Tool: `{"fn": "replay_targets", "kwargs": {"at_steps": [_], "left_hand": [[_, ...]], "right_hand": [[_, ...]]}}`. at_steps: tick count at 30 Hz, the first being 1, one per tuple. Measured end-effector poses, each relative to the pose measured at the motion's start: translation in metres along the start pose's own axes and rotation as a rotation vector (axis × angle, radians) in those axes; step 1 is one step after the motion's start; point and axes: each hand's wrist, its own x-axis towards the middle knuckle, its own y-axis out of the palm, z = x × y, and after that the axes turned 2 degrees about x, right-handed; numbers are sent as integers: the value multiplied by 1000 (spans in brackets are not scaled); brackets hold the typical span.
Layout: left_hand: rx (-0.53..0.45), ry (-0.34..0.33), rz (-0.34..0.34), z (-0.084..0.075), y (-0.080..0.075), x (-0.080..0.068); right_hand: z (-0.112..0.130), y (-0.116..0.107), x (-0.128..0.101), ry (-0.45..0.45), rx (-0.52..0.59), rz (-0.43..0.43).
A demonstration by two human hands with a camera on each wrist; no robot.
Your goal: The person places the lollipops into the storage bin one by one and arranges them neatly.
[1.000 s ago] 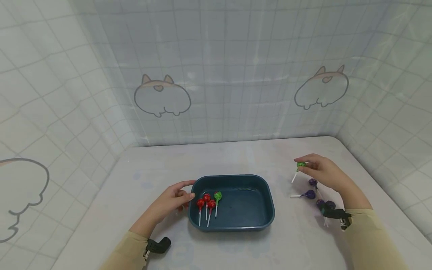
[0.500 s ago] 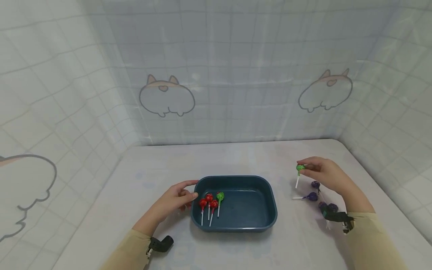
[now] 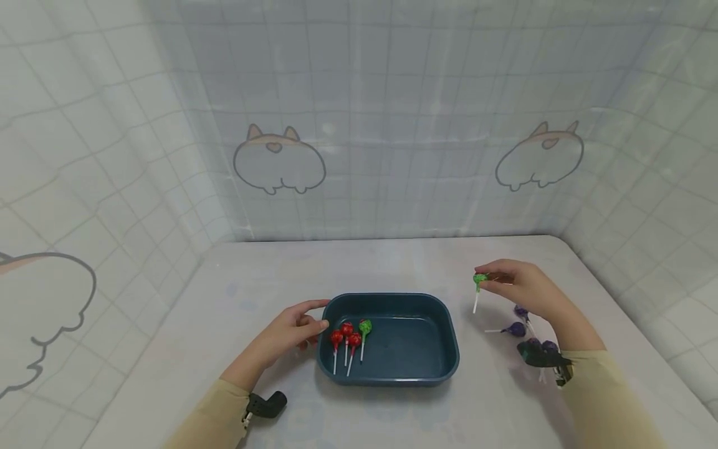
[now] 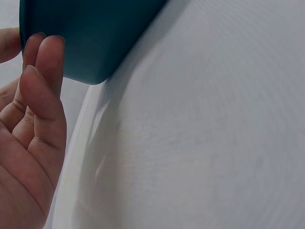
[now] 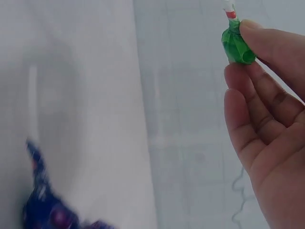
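Head view: the right hand [image 3: 524, 288] pinches a green lollipop [image 3: 479, 279] at 3 o'clock of the blue tray [image 3: 443, 324]. The left hand [image 3: 291, 330], fingers relaxed, touches the tray's 9 o'clock rim. No writing is readable.

white table [image 3: 392, 262], tiled backdrop [image 3: 392, 93] with cartoon corgis

No text, label, brand, number or sign can be read in any of the views. The wrappers of the lollipops are too small or too blurred for print to be made out, and only outline drawings of an animal, without lettering, are carried on the tiled backdrop.
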Motion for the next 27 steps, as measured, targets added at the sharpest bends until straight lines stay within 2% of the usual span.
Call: {"fn": "replay_targets", "kwargs": {"at_steps": [6,17,27], "left_hand": [[6,5,-6,0,2,2],[19,14,-13,2,6,9],[-12,17,-5,3,7,11]], "right_hand": [[26,5,16,-21,-13,71],[61,25,44,-128,85,255],[83,56,62,-222,33,397]]}}
